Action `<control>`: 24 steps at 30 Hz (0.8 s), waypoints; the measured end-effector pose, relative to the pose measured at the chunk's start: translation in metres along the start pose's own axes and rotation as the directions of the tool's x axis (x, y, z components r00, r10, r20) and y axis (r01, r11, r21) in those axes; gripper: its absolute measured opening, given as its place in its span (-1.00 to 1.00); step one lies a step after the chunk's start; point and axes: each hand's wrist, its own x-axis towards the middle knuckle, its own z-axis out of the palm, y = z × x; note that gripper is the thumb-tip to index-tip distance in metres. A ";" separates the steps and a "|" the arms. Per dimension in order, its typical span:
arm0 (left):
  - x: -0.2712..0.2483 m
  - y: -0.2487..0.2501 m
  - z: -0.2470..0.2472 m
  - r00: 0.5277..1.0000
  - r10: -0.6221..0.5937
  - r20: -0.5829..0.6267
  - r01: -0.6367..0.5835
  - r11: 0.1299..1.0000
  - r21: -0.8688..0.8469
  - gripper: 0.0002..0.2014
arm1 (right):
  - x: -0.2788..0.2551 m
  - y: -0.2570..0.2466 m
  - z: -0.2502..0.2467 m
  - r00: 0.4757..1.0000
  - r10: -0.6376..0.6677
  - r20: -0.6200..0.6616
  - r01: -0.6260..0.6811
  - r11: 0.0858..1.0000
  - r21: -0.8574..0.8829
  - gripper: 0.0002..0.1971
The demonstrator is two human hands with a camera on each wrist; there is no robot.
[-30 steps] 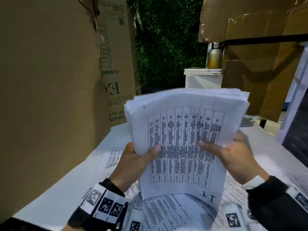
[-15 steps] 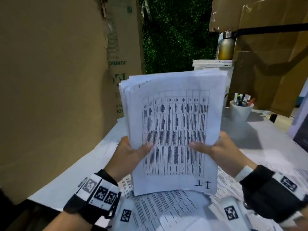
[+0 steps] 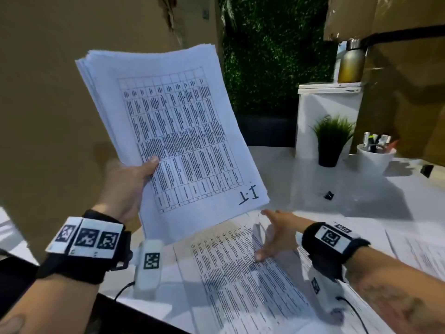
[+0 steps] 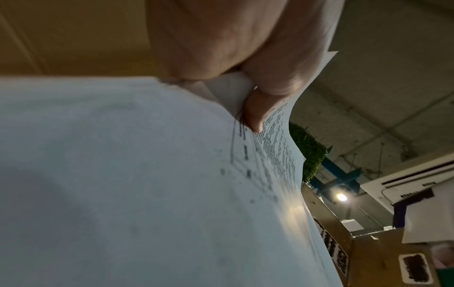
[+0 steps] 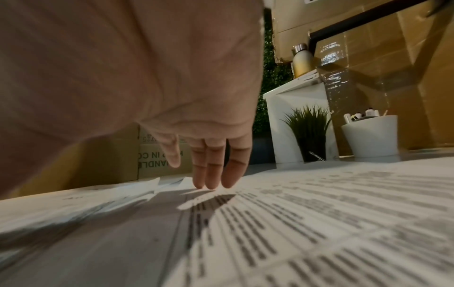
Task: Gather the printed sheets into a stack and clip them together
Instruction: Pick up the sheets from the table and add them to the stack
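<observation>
My left hand (image 3: 131, 179) holds a thick stack of printed sheets (image 3: 178, 131) up above the table, thumb on the top page, which bears a table and a handwritten mark. In the left wrist view the thumb (image 4: 255, 114) pinches the stack's edge (image 4: 147, 174). My right hand (image 3: 274, 233) is flat and open over loose printed sheets (image 3: 240, 273) on the table, fingertips (image 5: 211, 182) touching the paper (image 5: 294, 223). A small black binder clip (image 3: 328, 195) lies on the table, to the right of the stack and beyond my right hand.
A white table (image 3: 361, 201) carries more sheets at the right (image 3: 421, 251), a potted plant (image 3: 331, 141), a white cup of pens (image 3: 375, 157) and a white box (image 3: 327, 116) with a bottle (image 3: 351, 61). Cardboard walls (image 3: 48, 92) stand left and right.
My right hand let go of the stack and dropped to the loose sheets on the table. The left hand alone now holds the stack, swung up and to the left.
</observation>
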 end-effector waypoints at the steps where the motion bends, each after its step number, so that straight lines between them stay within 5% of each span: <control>1: -0.002 -0.001 -0.001 1.000 -0.008 -0.004 0.007 1.000 -0.009 -0.85 | 0.004 -0.004 0.000 1.000 -0.001 0.003 0.001 1.000 -0.029 0.37; 6: -0.001 -0.007 -0.001 1.000 -0.015 -0.004 0.014 1.000 -0.025 -0.85 | 0.027 -0.026 0.005 0.999 -0.037 -0.020 0.034 0.993 -0.116 0.39; 11: 0.004 0.001 -0.003 1.000 0.000 -0.011 -0.001 0.999 -0.046 -0.89 | 0.035 -0.043 0.001 0.999 0.016 0.030 -0.014 0.997 -0.071 0.01; 15: 0.006 0.001 -0.006 0.999 -0.025 -0.021 0.023 0.997 -0.075 -0.87 | 0.039 -0.038 0.002 0.994 0.053 -0.100 -0.050 0.998 0.034 -0.17; 18: 0.003 0.000 -0.008 0.998 -0.061 -0.017 0.059 0.993 -0.099 -0.85 | 0.038 -0.020 -0.002 0.970 0.042 -0.240 0.021 0.966 0.256 -0.77; 21: -0.003 0.001 -0.002 0.996 -0.084 0.002 0.083 0.990 -0.116 -0.83 | 0.020 0.002 -0.017 0.913 0.007 -0.408 0.238 0.803 0.546 -0.97; 24: -0.006 -0.003 0.008 0.990 -0.141 0.031 0.144 0.981 -0.129 -0.86 | -0.001 0.019 -0.038 0.861 0.036 -0.508 0.429 0.484 0.762 -0.87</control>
